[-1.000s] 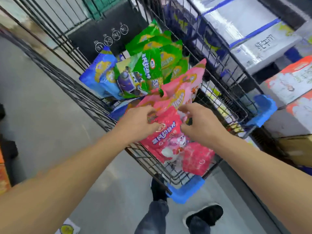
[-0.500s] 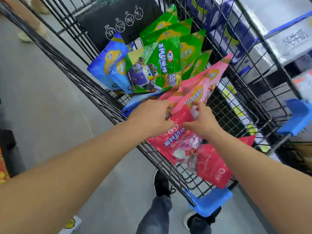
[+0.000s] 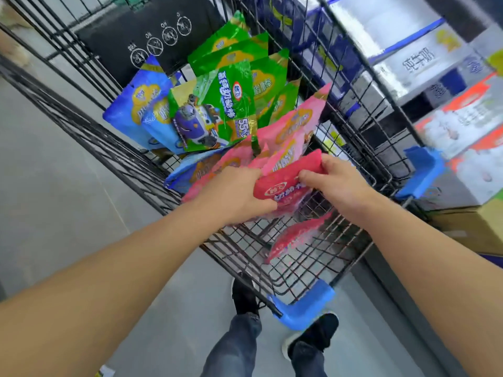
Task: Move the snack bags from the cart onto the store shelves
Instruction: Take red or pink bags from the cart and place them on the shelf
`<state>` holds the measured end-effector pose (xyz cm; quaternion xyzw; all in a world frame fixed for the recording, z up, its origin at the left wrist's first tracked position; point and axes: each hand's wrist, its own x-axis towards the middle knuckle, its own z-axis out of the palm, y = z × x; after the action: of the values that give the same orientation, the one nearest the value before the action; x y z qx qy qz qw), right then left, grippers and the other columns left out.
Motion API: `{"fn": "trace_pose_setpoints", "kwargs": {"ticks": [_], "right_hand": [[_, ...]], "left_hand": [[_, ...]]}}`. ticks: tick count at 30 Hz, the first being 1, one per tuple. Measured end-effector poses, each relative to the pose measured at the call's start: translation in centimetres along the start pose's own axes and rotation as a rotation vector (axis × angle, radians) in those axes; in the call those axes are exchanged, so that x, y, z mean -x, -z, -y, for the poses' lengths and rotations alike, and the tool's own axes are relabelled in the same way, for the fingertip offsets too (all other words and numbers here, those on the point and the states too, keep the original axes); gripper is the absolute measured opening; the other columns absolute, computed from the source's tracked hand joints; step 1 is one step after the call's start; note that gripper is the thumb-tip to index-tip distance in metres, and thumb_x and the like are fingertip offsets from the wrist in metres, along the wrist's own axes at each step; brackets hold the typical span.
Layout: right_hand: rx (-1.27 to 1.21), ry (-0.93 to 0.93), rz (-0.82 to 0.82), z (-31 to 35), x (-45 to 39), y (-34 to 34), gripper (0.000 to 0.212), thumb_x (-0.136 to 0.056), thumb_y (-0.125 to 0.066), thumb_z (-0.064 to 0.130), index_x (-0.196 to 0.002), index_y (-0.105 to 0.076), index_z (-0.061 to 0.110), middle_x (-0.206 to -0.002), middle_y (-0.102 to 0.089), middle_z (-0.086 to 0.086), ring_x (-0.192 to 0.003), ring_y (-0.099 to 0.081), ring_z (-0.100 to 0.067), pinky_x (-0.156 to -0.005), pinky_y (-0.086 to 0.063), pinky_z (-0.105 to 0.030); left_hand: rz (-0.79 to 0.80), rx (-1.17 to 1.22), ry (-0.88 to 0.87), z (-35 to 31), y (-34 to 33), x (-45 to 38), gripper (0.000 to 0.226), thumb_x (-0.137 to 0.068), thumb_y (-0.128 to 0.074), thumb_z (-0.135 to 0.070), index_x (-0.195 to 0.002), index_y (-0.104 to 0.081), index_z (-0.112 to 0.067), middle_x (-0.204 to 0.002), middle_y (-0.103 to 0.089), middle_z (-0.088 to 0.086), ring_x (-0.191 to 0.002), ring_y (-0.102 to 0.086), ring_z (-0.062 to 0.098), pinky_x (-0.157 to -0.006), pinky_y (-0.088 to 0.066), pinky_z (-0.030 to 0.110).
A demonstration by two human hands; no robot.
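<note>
Two bare hands work inside a black wire cart in a store aisle, gathering snack bags for the shelves. At far left in the basket, blue bags stand propped against the wire wall, and beside them green bags lean in a fanned stack, upright enough that their printed faces show. Nearer, pink bags lie overlapped on the basket floor. The left hand has its grip curled over the near edge of the pink pile, apparently bunching several bags so they lift as one. Between both hands sits a red bag, folded over at the top; the right hand pinches its right end, fingers clamped on the film. Another red bag lies loose on the wire floor, nearer the person, untouched. A blue corner bumper caps the cart's near corner, above dark shoes on the grey floor. To the right, shelves of boxed goods stand just beside the cart, blurred; every snack bag in view remains in the cart.
</note>
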<state>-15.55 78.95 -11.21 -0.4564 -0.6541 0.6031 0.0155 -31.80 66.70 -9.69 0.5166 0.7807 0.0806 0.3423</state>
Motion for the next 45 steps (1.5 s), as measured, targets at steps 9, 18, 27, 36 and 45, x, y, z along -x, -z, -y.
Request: {"fn": "trace_pose_setpoints", "kwargs": {"ticks": [9,18,27,36,45], "right_hand": [[-0.651,0.02,-0.249,2.1,1.6,5.4,0.014,-0.098,-0.053,0.013,-0.094,-0.066,0.018,-0.086,-0.073,0.003,-0.078,-0.064,-0.013,-0.082,-0.046,-0.033],[-0.75,0.038,-0.255,2.1,5.0,11.1,0.009,-0.094,-0.059,0.015,-0.1,-0.065,0.02,-0.091,-0.074,0.003,-0.074,-0.068,-0.01,-0.07,-0.053,-0.026],[-0.504,0.057,-0.672,-6.0,12.6,19.2,0.02,-0.088,-0.064,0.024,-0.072,-0.068,0.015,-0.06,-0.058,0.007,-0.06,-0.049,-0.013,-0.062,-0.041,-0.034],[-0.556,-0.053,-0.996,-17.2,22.7,29.9,0.018,-0.079,-0.064,0.033,-0.072,-0.074,0.02,-0.067,-0.066,0.004,-0.066,-0.053,-0.017,-0.068,-0.046,-0.041],[-0.486,-0.126,-1.228,-25.6,32.6,39.9,0.019,-0.088,-0.066,0.025,-0.07,-0.072,0.027,-0.067,-0.068,0.006,-0.066,-0.059,-0.014,-0.08,-0.055,-0.049]], "left_hand": [[-0.095,0.984,0.048,-1.9,0.6,-1.4,0.025,-0.086,-0.066,0.003,-0.089,-0.069,-0.021,-0.079,-0.074,-0.012,-0.074,-0.066,0.004,-0.078,-0.056,0.028],[-0.247,0.998,0.169,-8.4,0.0,-3.3,0.024,-0.099,-0.054,-0.021,-0.08,-0.066,-0.016,-0.071,-0.068,-0.001,-0.055,-0.06,0.013,-0.059,-0.056,0.037],[-0.117,1.124,0.065,-22.4,-3.4,-5.2,0.03,-0.102,-0.048,-0.025,-0.084,-0.067,-0.012,-0.072,-0.074,-0.005,-0.063,-0.068,0.013,-0.063,-0.057,0.032],[0.121,0.799,-0.117,-36.9,-12.5,-6.5,0.033,-0.088,-0.066,-0.038,-0.067,-0.067,-0.014,-0.072,-0.064,0.012,-0.072,-0.056,0.026,-0.076,-0.053,0.06],[0.217,0.614,-0.251,-52.5,-20.9,-7.0,0.037,-0.098,-0.055,-0.015,-0.065,-0.072,-0.022,-0.066,-0.071,-0.001,-0.069,-0.064,0.023,-0.081,-0.058,0.053]]}}
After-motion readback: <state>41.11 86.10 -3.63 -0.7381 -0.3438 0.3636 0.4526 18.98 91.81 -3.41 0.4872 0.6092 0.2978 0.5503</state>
